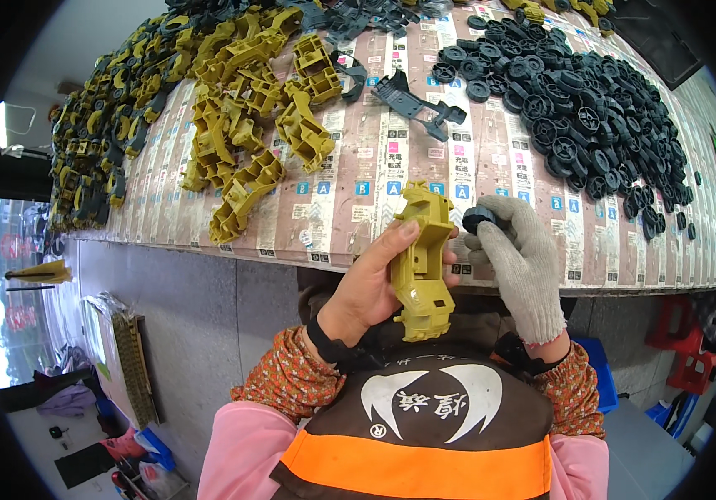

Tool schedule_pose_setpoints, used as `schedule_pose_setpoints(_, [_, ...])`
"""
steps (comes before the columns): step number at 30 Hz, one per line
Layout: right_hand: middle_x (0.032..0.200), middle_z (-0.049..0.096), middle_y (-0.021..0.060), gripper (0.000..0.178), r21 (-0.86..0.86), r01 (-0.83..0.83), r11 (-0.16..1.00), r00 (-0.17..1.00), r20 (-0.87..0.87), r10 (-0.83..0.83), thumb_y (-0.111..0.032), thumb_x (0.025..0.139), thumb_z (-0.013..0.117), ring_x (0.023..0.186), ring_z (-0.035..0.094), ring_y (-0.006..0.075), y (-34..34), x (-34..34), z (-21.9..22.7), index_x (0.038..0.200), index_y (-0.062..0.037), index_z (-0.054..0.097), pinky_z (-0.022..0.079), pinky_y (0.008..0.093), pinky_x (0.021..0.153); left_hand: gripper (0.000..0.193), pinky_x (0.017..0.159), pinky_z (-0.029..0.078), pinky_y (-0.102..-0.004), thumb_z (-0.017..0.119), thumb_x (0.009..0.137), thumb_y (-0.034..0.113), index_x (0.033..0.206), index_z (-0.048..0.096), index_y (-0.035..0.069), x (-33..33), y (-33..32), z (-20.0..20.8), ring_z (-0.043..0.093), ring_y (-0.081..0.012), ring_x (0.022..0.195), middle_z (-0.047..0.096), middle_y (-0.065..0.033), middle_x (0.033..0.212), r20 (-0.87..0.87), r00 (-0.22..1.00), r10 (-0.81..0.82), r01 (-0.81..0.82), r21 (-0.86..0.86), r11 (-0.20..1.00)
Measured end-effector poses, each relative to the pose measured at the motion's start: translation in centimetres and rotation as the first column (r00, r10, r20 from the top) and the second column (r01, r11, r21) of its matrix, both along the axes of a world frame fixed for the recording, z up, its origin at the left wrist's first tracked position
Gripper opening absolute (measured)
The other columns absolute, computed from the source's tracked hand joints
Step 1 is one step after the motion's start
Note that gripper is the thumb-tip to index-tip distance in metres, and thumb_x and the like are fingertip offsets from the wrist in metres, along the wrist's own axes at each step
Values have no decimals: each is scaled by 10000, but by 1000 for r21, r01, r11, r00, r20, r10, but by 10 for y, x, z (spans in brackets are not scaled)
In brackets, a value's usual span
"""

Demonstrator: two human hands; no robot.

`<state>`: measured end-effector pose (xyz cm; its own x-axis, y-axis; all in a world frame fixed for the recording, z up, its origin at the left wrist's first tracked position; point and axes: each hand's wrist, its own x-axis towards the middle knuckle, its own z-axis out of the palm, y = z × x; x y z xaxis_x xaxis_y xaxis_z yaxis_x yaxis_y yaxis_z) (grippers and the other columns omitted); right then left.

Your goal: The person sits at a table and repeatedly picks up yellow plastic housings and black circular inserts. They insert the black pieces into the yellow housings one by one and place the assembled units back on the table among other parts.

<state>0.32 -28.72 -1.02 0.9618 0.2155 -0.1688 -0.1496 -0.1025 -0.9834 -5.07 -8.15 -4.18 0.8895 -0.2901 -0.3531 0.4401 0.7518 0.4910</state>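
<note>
My bare left hand [372, 279] is closed round a yellow plastic toy car chassis [423, 279], held upright over the table's front edge. The thumb presses on its left side and fingertips show at its right. My right hand [518, 258], in a pale knitted glove, pinches a small dark toy wheel [478, 218] between thumb and fingers. That wheel is just right of the chassis's upper end; whether the two touch I cannot tell. A dark plastic frame part [419, 104] lies on the table beyond my hands.
Loose dark wheels [591, 117] are heaped at the right of the table [349, 208]. Yellow chassis parts [245, 117] spread left of centre. Assembled yellow-and-dark pieces [112, 125] pile up along the far left. Red stools [683, 346] stand below at the right.
</note>
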Motion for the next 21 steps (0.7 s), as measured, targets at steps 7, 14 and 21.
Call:
schedule_pose_setpoints(7, [1040,736,76,244,32,10,999,1000,-4,-10,-90,1032,653,908,742,131,0,3,-4,1259,-1,673,586,282,713,512,987,620,-508,634,1066,308,1487,482,59,-3,-1,10,665,-251,1172,602,-155,1376,36,999,-13,10,59,998])
schedule_pose_setpoints(14, [1022,733,67,242,-48,1,999,998,70,2,-94,1023,668,833,685,115,-2,4,-3,1248,-3,680,566,287,717,556,994,628,-462,622,1074,394,1466,501,19,-5,3,8,680,-287,1190,646,-171,1280,-29,999,19,-20,-45,999])
schedule_pose_setpoints(21, [1029,738,95,247,-9,19,1000,994,103,-18,-58,1010,664,875,722,146,0,1,-14,1245,14,672,585,309,786,590,871,674,-423,670,1055,373,1506,433,74,0,-1,9,709,-290,1140,640,-154,1284,49,999,-11,9,39,999])
